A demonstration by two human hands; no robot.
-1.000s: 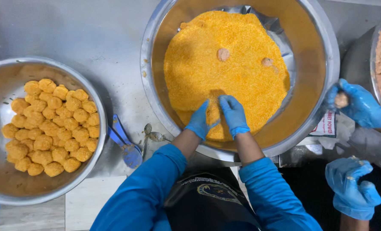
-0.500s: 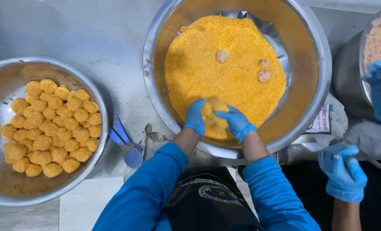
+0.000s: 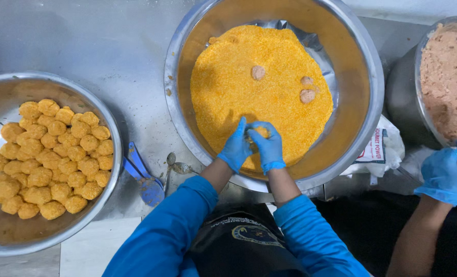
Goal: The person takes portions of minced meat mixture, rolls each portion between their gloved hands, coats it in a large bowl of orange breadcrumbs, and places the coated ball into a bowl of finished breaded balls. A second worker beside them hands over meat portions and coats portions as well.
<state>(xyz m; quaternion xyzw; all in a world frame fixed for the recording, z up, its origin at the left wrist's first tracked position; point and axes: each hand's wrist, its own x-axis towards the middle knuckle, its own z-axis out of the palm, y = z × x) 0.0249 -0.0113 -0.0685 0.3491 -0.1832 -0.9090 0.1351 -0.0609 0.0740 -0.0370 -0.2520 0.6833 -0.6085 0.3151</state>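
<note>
Crumbed ball (image 3: 255, 134) round, no long axis; left hand (image 3: 236, 147), right hand (image 3: 268, 146) cupped together around it.

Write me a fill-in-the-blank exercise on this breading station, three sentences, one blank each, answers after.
1. The left hand and right hand both wear ____ gloves.
2. The two hands press a piece together over the orange crumbs in the ____ of the three metal bowls.
3. The coated balls are piled in the bowl on the ____.

Missing words: blue; middle; left
</note>
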